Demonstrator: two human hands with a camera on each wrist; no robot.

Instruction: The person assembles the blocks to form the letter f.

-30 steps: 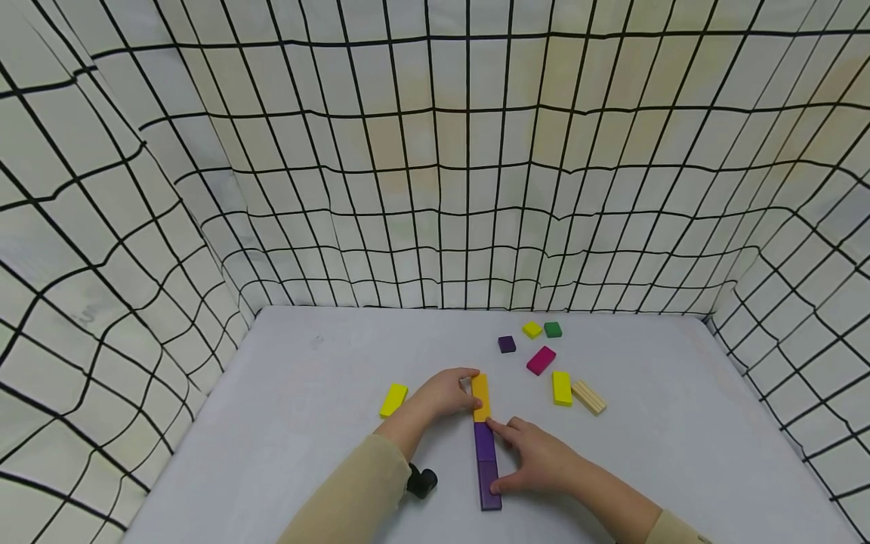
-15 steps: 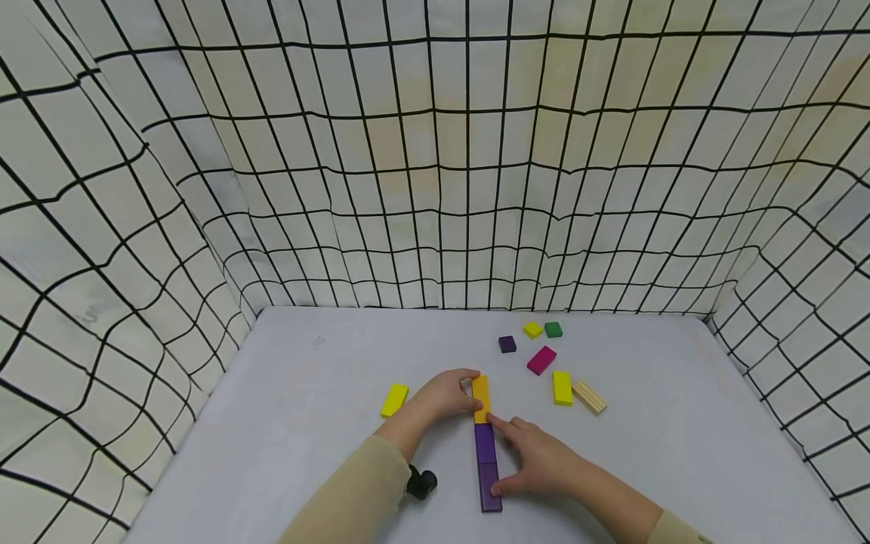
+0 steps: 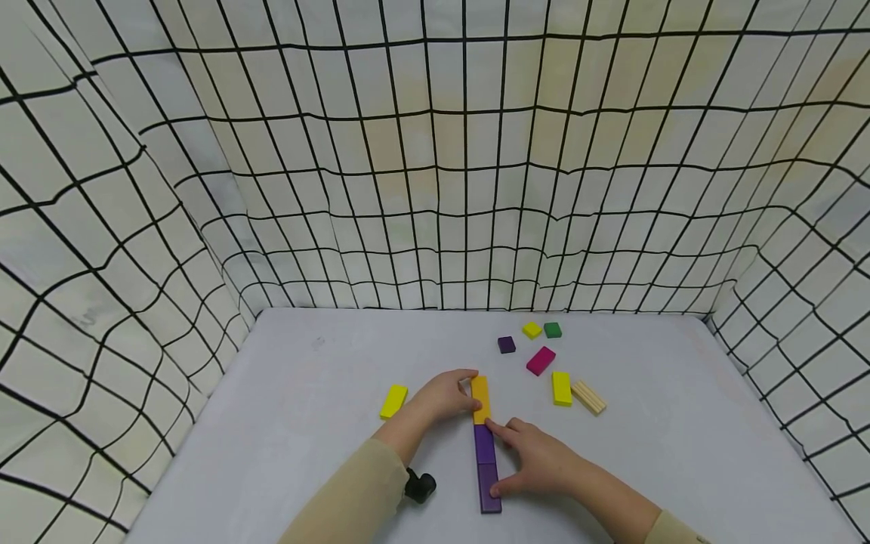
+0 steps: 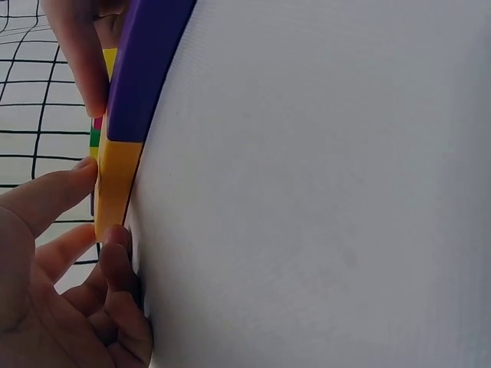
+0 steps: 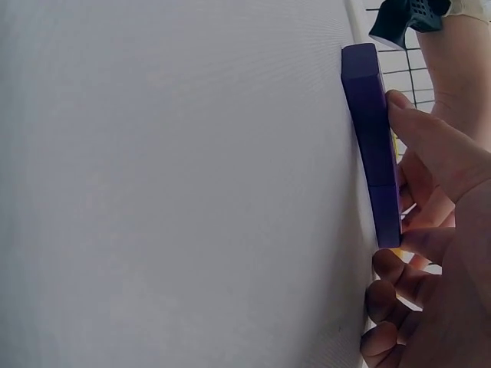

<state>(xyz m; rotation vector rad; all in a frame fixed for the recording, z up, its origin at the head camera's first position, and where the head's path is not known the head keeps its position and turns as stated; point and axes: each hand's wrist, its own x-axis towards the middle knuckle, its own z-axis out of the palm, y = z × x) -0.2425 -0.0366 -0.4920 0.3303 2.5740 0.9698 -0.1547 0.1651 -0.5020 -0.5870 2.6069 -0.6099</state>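
A straight row runs toward me on the white table: an orange block point(image 3: 481, 389) at the far end, then two purple blocks, the middle one point(image 3: 484, 446) and the near one point(image 3: 487, 502). From the left side my left hand point(image 3: 443, 395) holds the orange block, thumb on its near part and fingertips at its far end. My right hand point(image 3: 544, 457) lies to the right, its index fingertip near the orange-purple joint and its thumb point(image 5: 403, 103) touching the near purple block. In the left wrist view, the orange block point(image 4: 119, 180) butts against a purple block point(image 4: 149, 69).
Left of the row lies a yellow block point(image 3: 393, 401). Beyond it on the right are another yellow block point(image 3: 561, 388), a ridged wooden block point(image 3: 588, 397), a magenta block point(image 3: 541, 361) and small purple, yellow and green pieces. Black-gridded white cloth walls surround the table point(image 3: 306, 423).
Both hands keep their places on the row. Only a very slight shift of the whole view shows; the blocks keep their arrangement.
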